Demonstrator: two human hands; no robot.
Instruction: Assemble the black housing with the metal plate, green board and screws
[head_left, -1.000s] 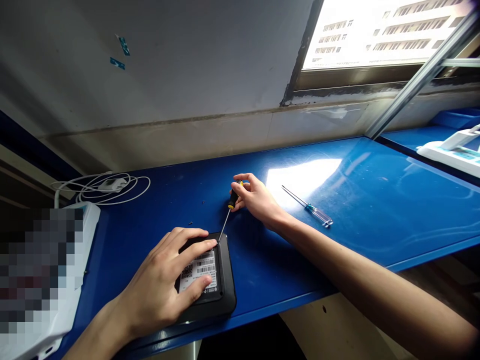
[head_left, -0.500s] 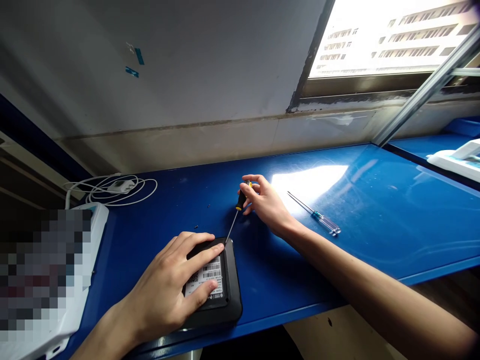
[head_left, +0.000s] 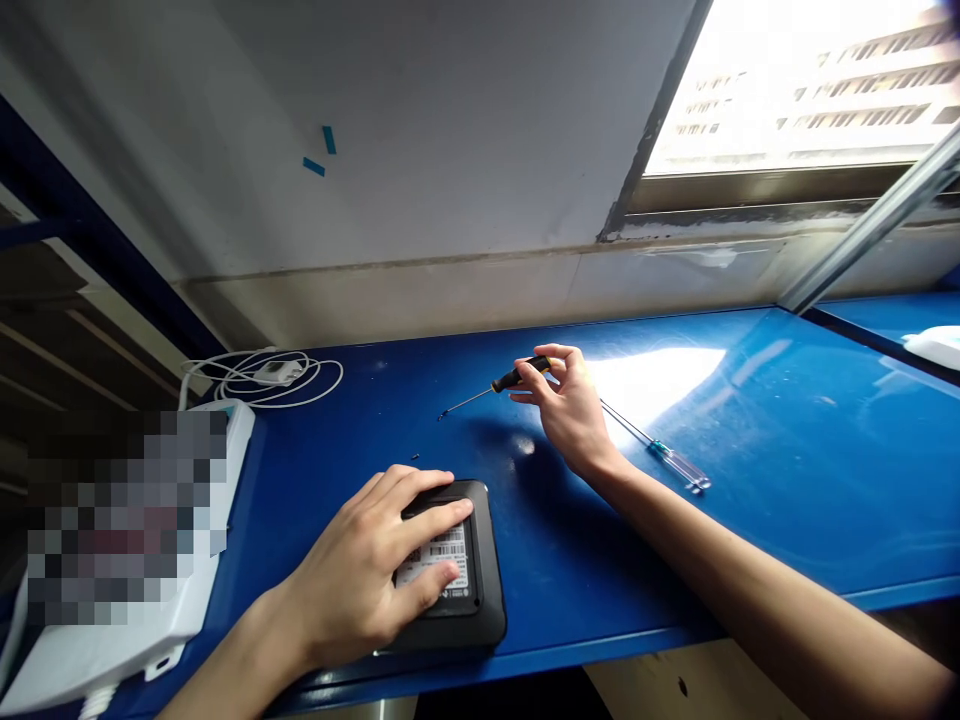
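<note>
My left hand (head_left: 375,565) lies with spread fingers on a black box-shaped device (head_left: 489,590), pressing its top. Part of a white barcode label (head_left: 451,552) shows between the fingers. In my right hand (head_left: 566,405) is a black and yellow screwdriver (head_left: 517,376), gripped by its handle and tilted low. Its shaft points left, with the tip at a small dark screw (head_left: 440,417); whether the screw clings to it I cannot tell. A second small screw (head_left: 415,457) lies behind the device. Just right of my right hand rests another screwdriver with a clear handle (head_left: 682,467).
On the left of the blue table (head_left: 555,600) stands a white device (head_left: 142,640), its face blurred out. A coiled white cable with a plug (head_left: 281,372) lies behind it. A wall and a window (head_left: 787,90) rise at the back; a metal post (head_left: 870,220) stands right.
My right hand has drawn the screwdriver off the device's corner and swung its tip back to the small screw. My left hand stays on the device. The view has shifted slightly.
</note>
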